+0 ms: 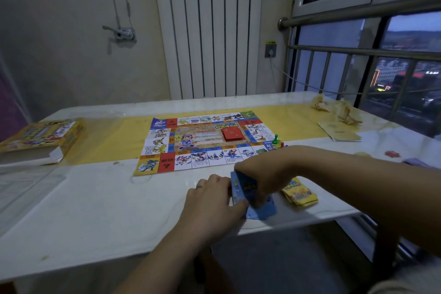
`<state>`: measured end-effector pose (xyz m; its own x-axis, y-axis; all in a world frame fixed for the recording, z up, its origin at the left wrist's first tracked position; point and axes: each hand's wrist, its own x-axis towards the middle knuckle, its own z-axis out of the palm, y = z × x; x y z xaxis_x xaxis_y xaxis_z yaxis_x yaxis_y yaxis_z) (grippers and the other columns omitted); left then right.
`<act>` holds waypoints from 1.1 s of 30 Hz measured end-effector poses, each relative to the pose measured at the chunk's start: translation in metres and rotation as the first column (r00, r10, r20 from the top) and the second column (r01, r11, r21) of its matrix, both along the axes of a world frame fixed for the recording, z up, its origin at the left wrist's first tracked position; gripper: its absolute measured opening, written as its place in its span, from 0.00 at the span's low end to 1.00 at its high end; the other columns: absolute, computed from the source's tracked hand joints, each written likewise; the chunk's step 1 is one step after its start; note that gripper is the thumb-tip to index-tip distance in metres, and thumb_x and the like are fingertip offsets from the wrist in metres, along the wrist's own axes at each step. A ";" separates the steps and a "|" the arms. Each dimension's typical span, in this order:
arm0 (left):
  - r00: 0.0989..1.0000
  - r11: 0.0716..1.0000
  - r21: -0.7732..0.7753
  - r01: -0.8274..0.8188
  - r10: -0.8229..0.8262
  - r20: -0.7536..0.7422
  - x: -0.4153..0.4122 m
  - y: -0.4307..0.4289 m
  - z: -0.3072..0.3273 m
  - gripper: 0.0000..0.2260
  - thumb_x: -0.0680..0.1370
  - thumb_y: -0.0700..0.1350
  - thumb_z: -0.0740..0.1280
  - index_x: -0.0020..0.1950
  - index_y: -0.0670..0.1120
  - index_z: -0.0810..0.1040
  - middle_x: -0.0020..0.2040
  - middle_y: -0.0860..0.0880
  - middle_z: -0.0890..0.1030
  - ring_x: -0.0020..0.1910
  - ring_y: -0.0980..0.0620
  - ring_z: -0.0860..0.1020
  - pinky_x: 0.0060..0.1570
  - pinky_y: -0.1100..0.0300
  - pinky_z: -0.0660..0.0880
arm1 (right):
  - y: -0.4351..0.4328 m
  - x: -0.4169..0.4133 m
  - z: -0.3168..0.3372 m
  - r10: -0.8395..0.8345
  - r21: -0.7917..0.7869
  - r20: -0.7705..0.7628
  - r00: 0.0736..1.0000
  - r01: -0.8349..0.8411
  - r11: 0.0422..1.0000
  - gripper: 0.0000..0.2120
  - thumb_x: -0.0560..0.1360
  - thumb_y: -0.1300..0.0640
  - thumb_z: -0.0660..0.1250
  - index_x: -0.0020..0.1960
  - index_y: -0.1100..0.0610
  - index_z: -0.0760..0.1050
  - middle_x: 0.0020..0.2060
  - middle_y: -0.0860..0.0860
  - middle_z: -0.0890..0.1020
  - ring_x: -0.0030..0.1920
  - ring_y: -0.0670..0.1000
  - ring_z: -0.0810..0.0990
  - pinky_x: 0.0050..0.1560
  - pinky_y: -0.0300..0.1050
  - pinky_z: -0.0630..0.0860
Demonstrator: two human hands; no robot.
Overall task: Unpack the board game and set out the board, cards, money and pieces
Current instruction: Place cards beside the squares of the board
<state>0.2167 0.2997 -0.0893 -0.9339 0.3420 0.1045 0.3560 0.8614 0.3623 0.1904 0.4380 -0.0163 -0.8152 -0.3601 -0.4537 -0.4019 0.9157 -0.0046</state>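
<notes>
We read the counter point(95, 198) as a clock face, with 6 o'clock at the edge nearest us. The blue cards point(245, 186) are the thing being handled, and they sit at about 5 o'clock, close to the near edge. Both hands have them. The left grip point(212, 200) is grasping the pack from its 9 o'clock side, with the thumb laid along the lower edge. The right grip point(260, 176) is curled down over the top of the pack from 1 o'clock and grasps it too. The pack stands tilted between them. More blue card shows beneath the right grip, down on the counter at the very edge. We cannot tell whether that part is loose or joined to the held pack.

Just beside the right grip, at its 3 o'clock, a yellow stack of cards point(299, 192) lies flat on the counter.

The board point(205, 141) is unfolded at the middle of the counter, partly on a yellow runner point(107, 138). A red deck point(232, 134) rests face down on the board's centre panel, toward its 2 o'clock. A green pawn point(276, 139) stands upright at the board's 4 o'clock corner, with a red pawn point(282, 144) just beside it.

At 9 o'clock the game box point(40, 136) sits near the counter's far left edge. At 2 o'clock lies a pale booklet point(340, 131), with crumpled tan paper point(343, 111) just beyond it.
</notes>
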 end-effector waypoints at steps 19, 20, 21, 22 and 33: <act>0.875 0.259 0.864 -0.432 -0.113 0.471 -0.022 -0.023 0.016 0.10 0.78 0.36 0.63 0.53 0.50 0.75 0.49 0.45 0.81 0.47 0.47 0.80 0.36 0.53 0.78 | 0.003 0.002 -0.003 -0.038 0.059 -0.014 0.999 0.039 0.997 0.35 0.70 0.46 0.72 0.72 0.54 0.63 0.67 0.50 0.71 0.64 0.52 0.71 0.60 0.45 0.70; 0.856 0.201 0.861 -0.467 -0.141 0.497 -0.022 -0.022 0.017 0.10 0.78 0.36 0.63 0.53 0.49 0.75 0.48 0.45 0.81 0.46 0.47 0.79 0.33 0.55 0.77 | 0.000 0.000 -0.002 -0.030 0.089 -0.006 1.000 0.031 0.996 0.35 0.70 0.45 0.72 0.71 0.55 0.64 0.66 0.51 0.72 0.63 0.52 0.72 0.57 0.44 0.70; 0.835 0.149 0.851 -0.504 -0.168 0.524 -0.021 -0.021 0.017 0.09 0.78 0.35 0.63 0.53 0.48 0.75 0.47 0.44 0.80 0.45 0.47 0.79 0.31 0.56 0.77 | -0.002 -0.002 -0.001 -0.032 0.113 0.004 0.999 0.031 0.993 0.35 0.70 0.45 0.72 0.71 0.55 0.65 0.65 0.51 0.73 0.61 0.52 0.73 0.55 0.43 0.70; 0.812 0.103 0.835 -0.541 -0.193 0.550 -0.021 -0.021 0.018 0.08 0.77 0.35 0.63 0.52 0.47 0.75 0.45 0.44 0.80 0.44 0.46 0.78 0.30 0.57 0.77 | -0.004 -0.005 0.000 -0.040 0.134 0.017 0.999 0.037 0.990 0.35 0.69 0.44 0.73 0.70 0.56 0.66 0.64 0.51 0.74 0.60 0.53 0.74 0.54 0.43 0.70; 0.708 -0.230 0.697 -0.680 -0.454 0.541 -0.009 -0.028 0.025 0.04 0.78 0.34 0.57 0.49 0.38 0.71 0.45 0.36 0.78 0.43 0.41 0.78 0.43 0.45 0.77 | -0.004 -0.015 -0.001 -0.139 0.078 0.091 0.986 0.132 0.988 0.34 0.67 0.45 0.75 0.67 0.57 0.67 0.55 0.50 0.75 0.52 0.52 0.75 0.41 0.38 0.72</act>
